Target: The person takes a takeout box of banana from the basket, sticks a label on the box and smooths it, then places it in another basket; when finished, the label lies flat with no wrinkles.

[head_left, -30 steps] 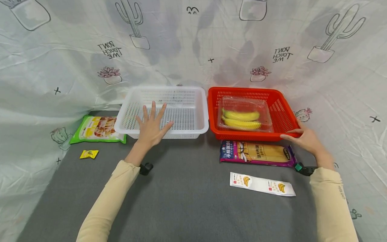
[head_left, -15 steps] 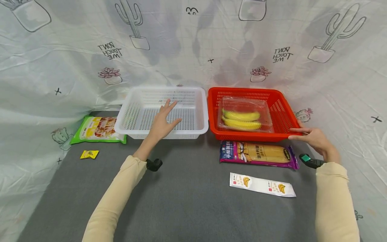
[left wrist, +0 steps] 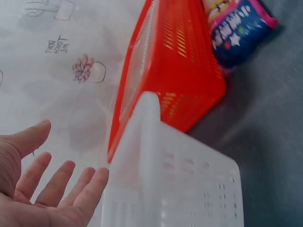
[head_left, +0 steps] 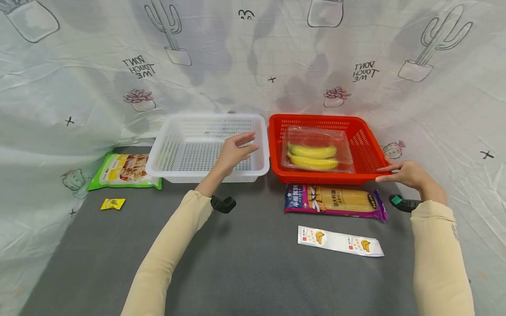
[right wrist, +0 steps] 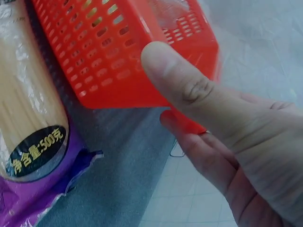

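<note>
Pinching the near right corner of the red basket (head_left: 300, 179) between thumb and fingers, my right hand (head_left: 409, 173) has its thumb on the rim and its fingertips beneath. My left hand (head_left: 235, 152) is well apart from it, over the right part of the white basket (head_left: 175, 175), holding nothing, with thumb and fingers spread apart. The two baskets stand side by side at the back of the grey table (head_left: 257, 272), against the patterned white sheet (head_left: 292, 52). Inside the red one lies a clear plastic box (head_left: 316, 135), two yellow bananas (head_left: 313, 163) showing through it; I cannot tell whether they are within it or under it. Just in front of the red basket is a purple-edged noodle pack (head_left: 336, 199), and nearer me a white strip (head_left: 336, 242) printed with bananas. Beside the white basket, on my left, lies a green-edged food bag (head_left: 124, 171), with a small yellow packet (head_left: 113, 204) nearer me.
</note>
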Demonstrator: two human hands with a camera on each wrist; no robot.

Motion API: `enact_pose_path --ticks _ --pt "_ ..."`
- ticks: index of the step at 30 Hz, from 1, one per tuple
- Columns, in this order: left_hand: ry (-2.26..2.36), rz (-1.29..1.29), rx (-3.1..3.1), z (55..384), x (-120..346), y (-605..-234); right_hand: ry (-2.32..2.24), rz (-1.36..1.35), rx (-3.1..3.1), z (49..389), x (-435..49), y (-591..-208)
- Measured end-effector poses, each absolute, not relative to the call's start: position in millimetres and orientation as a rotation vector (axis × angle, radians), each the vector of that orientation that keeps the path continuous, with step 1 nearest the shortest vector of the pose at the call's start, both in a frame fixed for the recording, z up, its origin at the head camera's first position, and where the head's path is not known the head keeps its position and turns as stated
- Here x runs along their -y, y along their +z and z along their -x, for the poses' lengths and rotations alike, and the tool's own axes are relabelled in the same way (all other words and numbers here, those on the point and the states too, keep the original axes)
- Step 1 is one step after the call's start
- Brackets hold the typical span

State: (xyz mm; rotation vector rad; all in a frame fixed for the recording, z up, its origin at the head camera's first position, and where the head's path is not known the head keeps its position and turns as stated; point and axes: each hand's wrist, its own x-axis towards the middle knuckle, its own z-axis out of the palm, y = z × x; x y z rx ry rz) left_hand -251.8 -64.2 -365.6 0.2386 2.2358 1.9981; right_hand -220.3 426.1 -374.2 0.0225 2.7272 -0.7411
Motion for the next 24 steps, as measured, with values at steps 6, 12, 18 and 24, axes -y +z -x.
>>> enact_pose_path --ticks 6,12,18,24 --pt "2.050 -0.207 -2.119 258 37 -366 -0.748 -0.024 -2.775 217 -424 -375" --pt "2.032 -0.181 -2.049 263 9 -370 -0.792 -0.038 -2.808 215 -422 -376" --pt "2.068 -0.171 -1.936 265 -10 -374 -0.842 -0.088 -2.778 217 -423 -379" --pt "2.112 -0.100 -1.869 270 -23 -381 -0.876 -0.106 -2.760 217 -426 -380"
